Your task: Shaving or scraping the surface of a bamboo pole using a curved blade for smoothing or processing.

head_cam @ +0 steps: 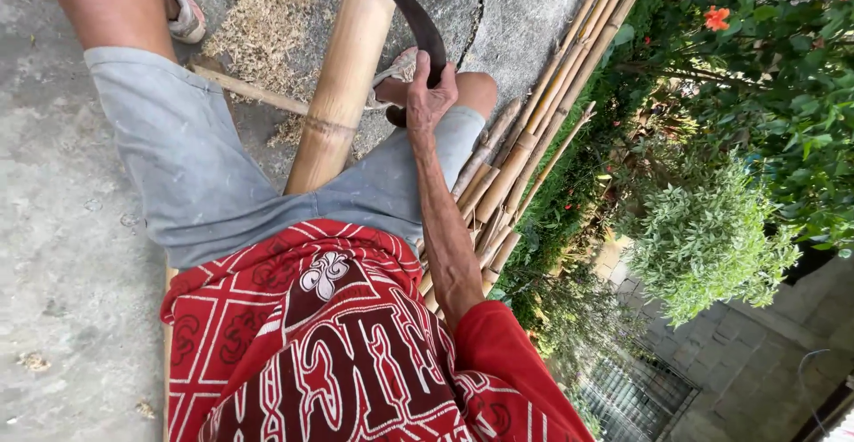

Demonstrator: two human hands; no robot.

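- Head view shows your right hand (429,95) at upper centre of the frame, fingers wrapped tight round the handle of a dark curved blade (416,20), its tip pointing to the top edge.
- Your left hand is out of sight, so its state cannot be told.
- Just left of the blade, a thick bamboo pole (342,82) runs between your knees, over grey shorts (191,171).
- Thinner bamboo canes (525,144) lie bundled to the right, beside the green hedge (712,237).
- Shavings (267,15) litter the concrete ground (53,255) at upper left.
- Keep the edge turned away from your knee and steady the pole before you cut, I'd judge.
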